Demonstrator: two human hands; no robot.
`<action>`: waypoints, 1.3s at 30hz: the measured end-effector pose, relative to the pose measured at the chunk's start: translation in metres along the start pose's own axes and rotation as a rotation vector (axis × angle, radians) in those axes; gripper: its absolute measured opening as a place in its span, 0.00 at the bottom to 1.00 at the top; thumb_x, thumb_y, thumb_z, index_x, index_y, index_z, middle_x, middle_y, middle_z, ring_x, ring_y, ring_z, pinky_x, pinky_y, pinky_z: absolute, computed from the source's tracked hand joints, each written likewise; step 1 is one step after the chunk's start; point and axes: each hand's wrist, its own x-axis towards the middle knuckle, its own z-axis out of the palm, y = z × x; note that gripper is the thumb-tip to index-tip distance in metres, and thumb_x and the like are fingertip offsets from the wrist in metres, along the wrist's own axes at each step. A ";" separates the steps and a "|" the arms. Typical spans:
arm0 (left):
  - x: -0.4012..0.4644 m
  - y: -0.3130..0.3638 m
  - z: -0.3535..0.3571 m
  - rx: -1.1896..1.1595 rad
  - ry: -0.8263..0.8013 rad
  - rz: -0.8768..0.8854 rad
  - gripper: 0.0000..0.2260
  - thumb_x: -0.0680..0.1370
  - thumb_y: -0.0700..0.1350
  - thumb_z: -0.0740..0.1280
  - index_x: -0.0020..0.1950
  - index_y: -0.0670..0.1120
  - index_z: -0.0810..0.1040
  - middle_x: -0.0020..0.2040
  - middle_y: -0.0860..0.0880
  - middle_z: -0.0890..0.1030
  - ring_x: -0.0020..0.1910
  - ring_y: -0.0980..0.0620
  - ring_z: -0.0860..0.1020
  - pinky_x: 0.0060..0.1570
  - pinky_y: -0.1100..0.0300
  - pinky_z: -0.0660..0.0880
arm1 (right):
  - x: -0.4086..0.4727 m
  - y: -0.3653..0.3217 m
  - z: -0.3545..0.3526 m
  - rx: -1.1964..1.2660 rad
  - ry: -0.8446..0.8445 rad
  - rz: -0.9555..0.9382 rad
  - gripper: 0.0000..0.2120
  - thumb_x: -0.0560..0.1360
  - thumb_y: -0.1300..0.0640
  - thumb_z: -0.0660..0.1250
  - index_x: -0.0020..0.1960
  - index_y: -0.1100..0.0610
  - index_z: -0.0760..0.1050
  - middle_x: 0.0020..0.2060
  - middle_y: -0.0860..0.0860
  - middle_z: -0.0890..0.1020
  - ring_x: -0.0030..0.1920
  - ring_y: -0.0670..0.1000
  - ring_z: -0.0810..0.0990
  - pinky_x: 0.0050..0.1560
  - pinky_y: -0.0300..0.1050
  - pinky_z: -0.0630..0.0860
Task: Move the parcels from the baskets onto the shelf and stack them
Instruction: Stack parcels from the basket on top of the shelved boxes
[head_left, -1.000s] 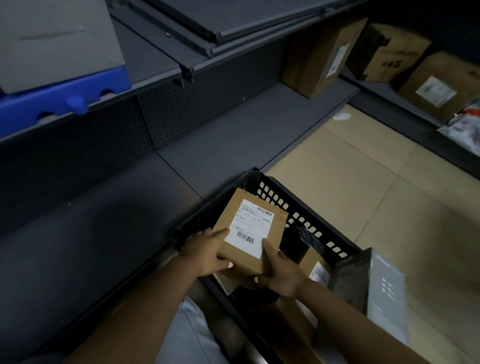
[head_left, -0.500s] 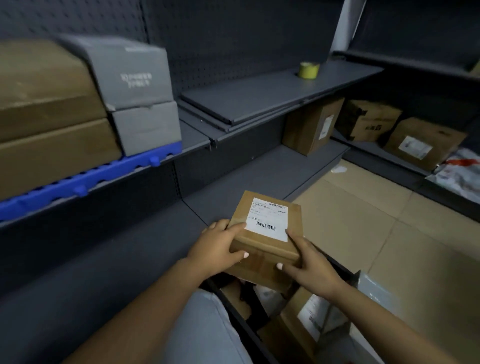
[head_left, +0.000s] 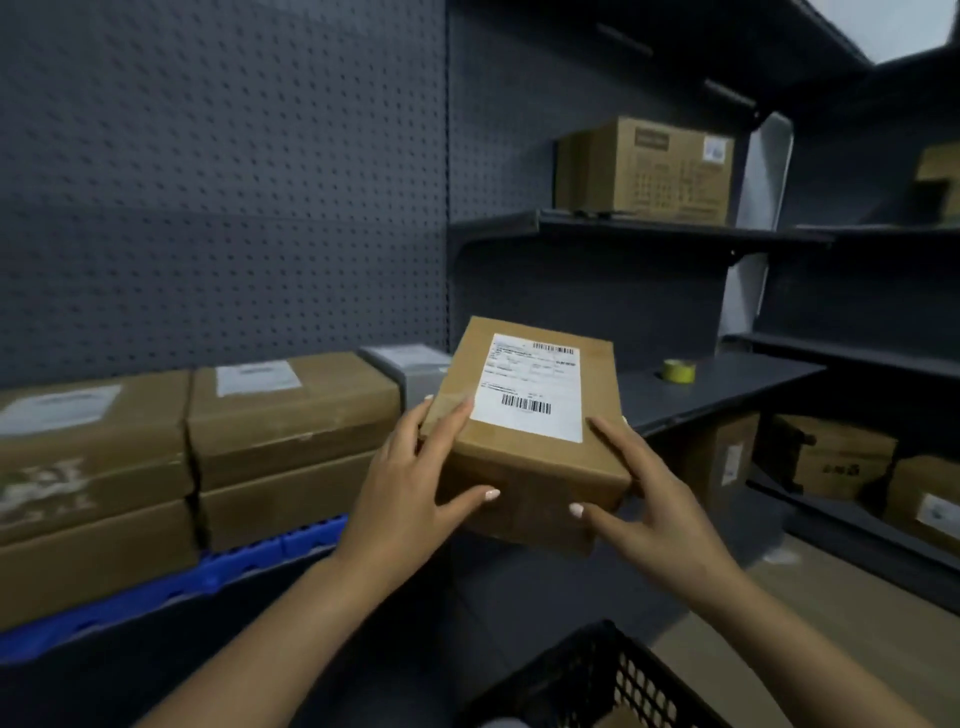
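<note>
A brown cardboard parcel (head_left: 524, 452) with a white barcode label is held in the air between both hands, in front of the shelf. My left hand (head_left: 415, 493) grips its left side, fingers on top and thumb on the front face. My right hand (head_left: 644, 499) grips its right side the same way. Stacked brown parcels (head_left: 291, 415) sit on a blue pallet (head_left: 249, 566) on the shelf to the left, and a grey box (head_left: 410, 371) stands just behind the held parcel. The black basket (head_left: 597, 680) shows at the bottom edge.
A dark shelf board (head_left: 727, 384) with a yellow tape roll (head_left: 678, 371) runs to the right. A large carton (head_left: 644, 171) stands on the upper shelf. More cartons (head_left: 841, 457) fill lower shelves at right. Pegboard wall (head_left: 223, 182) backs the shelving.
Both hands have lifted the parcel out of the basket and up to shelf height, beside the stacked parcels. The view has tilted upward from the basket to the shelves.
</note>
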 end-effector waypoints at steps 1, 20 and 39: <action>0.005 -0.004 -0.013 0.023 0.036 -0.006 0.38 0.71 0.60 0.69 0.75 0.64 0.50 0.76 0.52 0.55 0.72 0.49 0.59 0.68 0.50 0.64 | 0.014 -0.011 0.001 0.010 0.000 -0.028 0.40 0.71 0.52 0.74 0.73 0.36 0.56 0.75 0.40 0.58 0.74 0.41 0.56 0.70 0.43 0.66; 0.063 -0.146 -0.129 0.293 0.261 -0.331 0.35 0.74 0.62 0.66 0.74 0.61 0.50 0.75 0.50 0.59 0.71 0.48 0.61 0.61 0.52 0.70 | 0.216 -0.118 0.154 0.067 -0.103 -0.204 0.28 0.78 0.58 0.65 0.73 0.43 0.60 0.75 0.45 0.60 0.75 0.47 0.58 0.71 0.44 0.60; 0.043 -0.053 -0.025 0.475 0.015 0.117 0.33 0.74 0.63 0.56 0.73 0.46 0.66 0.71 0.41 0.69 0.69 0.40 0.68 0.67 0.43 0.64 | 0.048 -0.004 0.032 -0.394 -0.248 -0.024 0.35 0.75 0.35 0.59 0.75 0.35 0.42 0.74 0.37 0.47 0.76 0.41 0.42 0.75 0.45 0.48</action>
